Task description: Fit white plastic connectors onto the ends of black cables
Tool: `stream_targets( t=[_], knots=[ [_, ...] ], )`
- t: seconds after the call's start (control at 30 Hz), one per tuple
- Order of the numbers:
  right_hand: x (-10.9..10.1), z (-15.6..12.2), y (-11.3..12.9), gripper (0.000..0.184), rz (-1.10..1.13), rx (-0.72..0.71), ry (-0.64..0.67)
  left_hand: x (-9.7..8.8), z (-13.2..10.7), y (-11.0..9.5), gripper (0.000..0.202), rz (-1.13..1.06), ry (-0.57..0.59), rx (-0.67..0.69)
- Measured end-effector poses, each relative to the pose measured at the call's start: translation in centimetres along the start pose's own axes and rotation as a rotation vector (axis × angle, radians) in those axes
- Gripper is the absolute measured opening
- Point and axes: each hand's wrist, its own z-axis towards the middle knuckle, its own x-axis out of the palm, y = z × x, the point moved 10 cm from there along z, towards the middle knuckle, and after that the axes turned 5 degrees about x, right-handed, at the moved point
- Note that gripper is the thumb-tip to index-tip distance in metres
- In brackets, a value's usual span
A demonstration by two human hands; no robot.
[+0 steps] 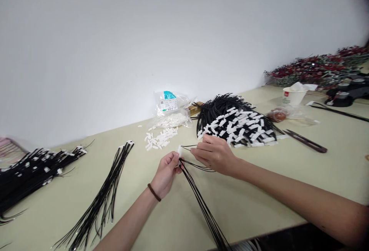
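The left grip [167, 170] pinches a small white plug [180, 152] between thumb and fingers, just above the bench [167, 228]. The plug is narrow, pale and plain, standing roughly upright, its top end poking past the thumb; the rest is covered by the fingers. From it run thin, smooth black wires [201, 201]: several hang together in a loose, nearly straight bunch, slanting down from the left grip toward the near edge, while a few others curve across beneath the right grip [215, 153]. That grip is nearly closed, its fingertips pinching a fine black wire [186, 148] beside the plug; whether it has more than one, I cannot tell.

Just beyond the left grip lie loose white plugs [158, 140], with a clear bag [170, 108] behind them. Left of that grip rests a fanned bundle [111, 182] of similar black wires with white ends. Beyond the right grip sits a big heap [225, 108] of white-tipped wires, and to its right, dark tweezers [308, 141].
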Motion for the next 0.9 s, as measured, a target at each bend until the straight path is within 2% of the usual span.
stream_targets(
  t=[0.3, 0.67, 0.77, 0.9],
  knots=[
    [0.6, 0.0, -0.1, 0.02, 0.049, 0.022, 0.032, 0.4, -0.1, -0.6, 0.034, 0.103, 0.032, 0.026],
    [0.1, -0.2, 0.4, 0.008, 0.146, -0.023, -0.01, 0.6, -0.3, -0.6, 0.036, 0.163, 0.048, 0.016],
    [1.1, -0.3, 0.4, 0.007, 0.268, -0.005, 0.082, 0.8, -0.3, -0.6, 0.036, 0.165, 0.065, 0.011],
    [3.3, -0.9, -0.3, 0.025, 0.406, 0.137, 0.319, 1.0, -0.4, -0.5, 0.036, 0.168, 0.072, -0.002]
  ],
)
